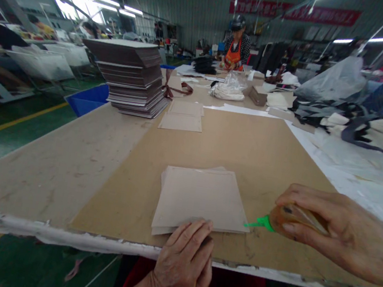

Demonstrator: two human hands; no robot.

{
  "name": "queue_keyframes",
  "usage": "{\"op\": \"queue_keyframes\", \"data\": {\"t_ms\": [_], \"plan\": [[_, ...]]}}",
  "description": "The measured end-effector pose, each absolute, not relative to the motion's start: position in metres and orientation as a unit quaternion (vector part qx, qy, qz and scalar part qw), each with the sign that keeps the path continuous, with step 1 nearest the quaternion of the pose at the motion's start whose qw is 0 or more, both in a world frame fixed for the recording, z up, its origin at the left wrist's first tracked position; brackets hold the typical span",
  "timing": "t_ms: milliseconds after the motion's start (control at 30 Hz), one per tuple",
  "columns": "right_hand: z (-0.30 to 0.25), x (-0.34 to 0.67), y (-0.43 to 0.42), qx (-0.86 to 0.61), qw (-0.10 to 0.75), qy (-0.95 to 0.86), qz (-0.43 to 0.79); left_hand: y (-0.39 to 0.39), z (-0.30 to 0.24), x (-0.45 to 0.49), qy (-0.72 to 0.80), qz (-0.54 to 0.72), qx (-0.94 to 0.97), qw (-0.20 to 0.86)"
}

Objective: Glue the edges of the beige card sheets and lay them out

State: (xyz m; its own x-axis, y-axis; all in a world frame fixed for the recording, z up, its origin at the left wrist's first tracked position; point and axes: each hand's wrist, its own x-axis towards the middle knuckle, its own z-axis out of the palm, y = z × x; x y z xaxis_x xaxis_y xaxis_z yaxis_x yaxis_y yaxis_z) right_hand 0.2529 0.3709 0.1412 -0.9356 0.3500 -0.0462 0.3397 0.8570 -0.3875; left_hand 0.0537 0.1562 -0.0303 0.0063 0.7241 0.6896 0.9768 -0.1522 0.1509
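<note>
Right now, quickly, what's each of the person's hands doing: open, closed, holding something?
Left hand: touching the near edge of the stacked sheets; whether it grips cannot be told.
Right hand: closed around a green-nozzled bottle.

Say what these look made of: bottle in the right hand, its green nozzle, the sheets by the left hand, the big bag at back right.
Bottle: probably plastic, smooth; amber with a lighter patch.
Green nozzle: likely moulded plastic; uniform bright colour, thin tip.
Sheets: card or paperboard, matte; flat, crisp edges, no shine.
Bag: apparently thin plastic film; crinkled, see-through.
</note>
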Motion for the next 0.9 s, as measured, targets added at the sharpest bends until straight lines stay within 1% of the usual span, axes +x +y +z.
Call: {"op": "queue_keyframes", "data": {"t_ms": [200,400,600,900], "plan": [[0.138,0.254,0.377,-0.188,0.022,-0.961,0.202,0.156,-0.029,0.054,-0.625,-0.33,-0.682,0.189],[0.134,0.244,0.382,-0.171,0.072,-0.967,0.173,0.156,-0.03,0.054,-0.628,-0.327,-0.679,0.193],[0.136,0.255,0.371,-0.175,0.027,-0.964,0.2,0.157,-0.031,0.054,-0.625,-0.324,-0.682,0.198],[0.131,0.266,0.375,-0.195,0.04,-0.959,0.203,0.155,-0.031,0.054,-0.628,-0.321,-0.683,0.189]]}}
